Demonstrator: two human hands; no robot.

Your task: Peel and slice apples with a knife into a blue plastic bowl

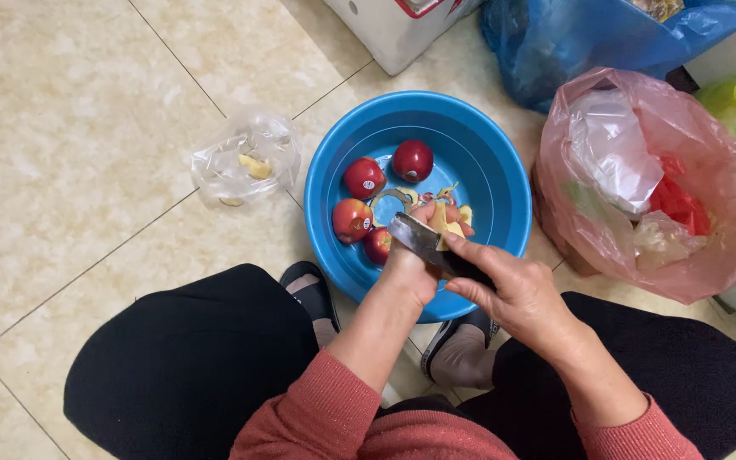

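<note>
- Nearest the camera were two red sleeves and black-trousered knees, with the person crouched over a blue basin.
- Left hand was curled closed around a partly peeled apple, held over the basin's 6 o'clock edge.
- Right hand gripped the dark handle of a knife, its blade laid against the apple and pointing toward 10 o'clock.
- Four red apples lay inside the basin, from its centre toward its 9 o'clock side, with peel scraps beside them.
- At 9 o'clock from the basin, a clear plastic bag sat on the tiled floor with pale pieces inside.
- At 3 o'clock stood a pink plastic bag; at 1 o'clock, a blue bag.
- At 12 o'clock was a white box.
</note>
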